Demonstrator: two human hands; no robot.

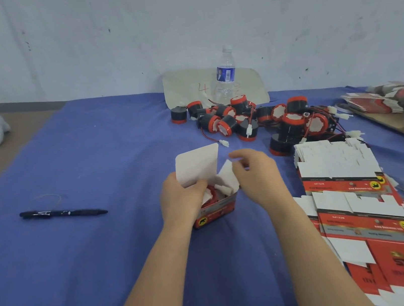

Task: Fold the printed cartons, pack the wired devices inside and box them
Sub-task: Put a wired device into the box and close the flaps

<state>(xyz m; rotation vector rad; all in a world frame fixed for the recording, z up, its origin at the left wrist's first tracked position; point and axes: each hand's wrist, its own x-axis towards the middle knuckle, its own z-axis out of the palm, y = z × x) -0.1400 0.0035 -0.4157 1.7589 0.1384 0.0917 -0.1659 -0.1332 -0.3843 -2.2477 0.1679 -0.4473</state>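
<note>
Mid-desk, the left hand (181, 198) grips the open carton (215, 210) steady while the right hand (257, 173) pinches its side flap (227, 175), likely to cover the device (211, 193)

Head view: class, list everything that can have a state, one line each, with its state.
carton: open, lid flap up, device inside
left hand: grips carton
right hand: pinches carton's side flap
bottle: upright, capped
pen: lying flat
flat cartons: unfolded, stacked
loose devices: heaped, unpacked

Your left forearm (163, 264) and right forearm (303, 250): both bare along their whole visible length, tapering toward the wrist. Your left grip (176, 199) and right grip (257, 173): bare hands, finer detail blurred.
</note>
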